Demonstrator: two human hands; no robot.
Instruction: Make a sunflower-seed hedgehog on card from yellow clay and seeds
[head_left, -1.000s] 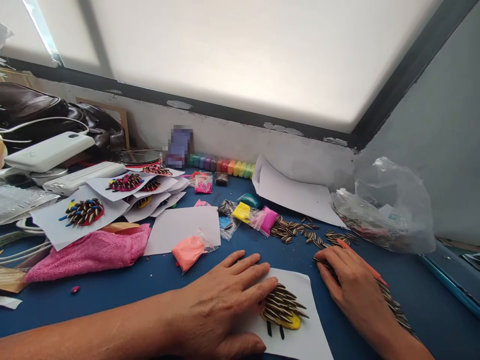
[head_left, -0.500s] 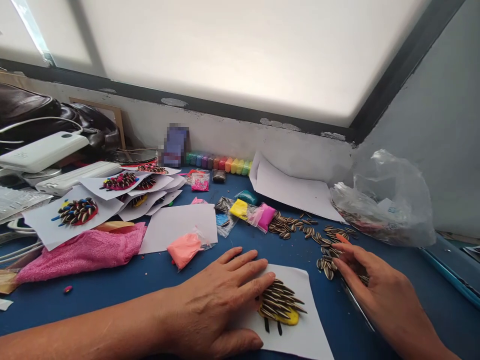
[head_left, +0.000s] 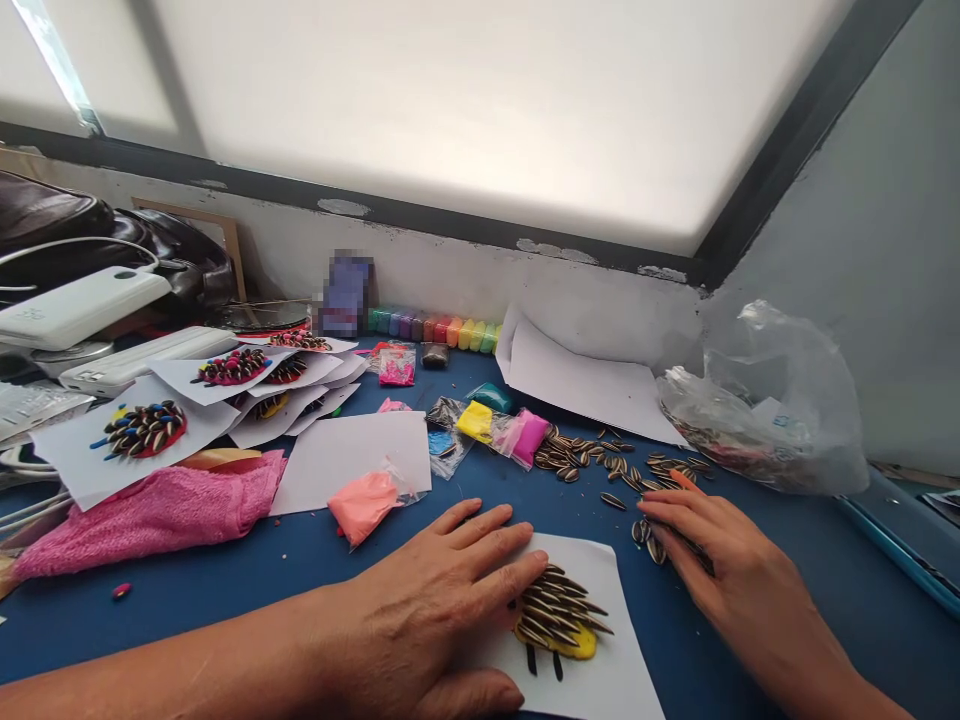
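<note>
My left hand (head_left: 465, 600) lies flat with spread fingers on a sheet of white paper (head_left: 626, 670). Its fingertips touch the left side of a yellow clay figure (head_left: 577, 643), which is partly covered by the hand. Rows of striped sunflower seeds (head_left: 559, 605) stick out of the clay like spines, and two short black legs show below. On the right, my right hand (head_left: 739, 570) is bent over loose sunflower seeds (head_left: 656, 550), with thumb and forefinger close together. Whatever they pinch is hidden. An orange piece (head_left: 686, 483) shows just beyond its fingers.
Behind lie more seeds (head_left: 562, 455) and clay packets, including yellow (head_left: 475, 421), magenta (head_left: 529, 437) and salmon (head_left: 364, 508). Finished seed figures on paper (head_left: 146, 430) are stacked at left, above a pink cloth (head_left: 157, 515). A clear plastic bag (head_left: 780, 420) stands at right.
My right hand has moved slightly left over the seeds, and its fingers have drawn closer together. One seed now lies apart, left of the pile. My left hand stays in place.
</note>
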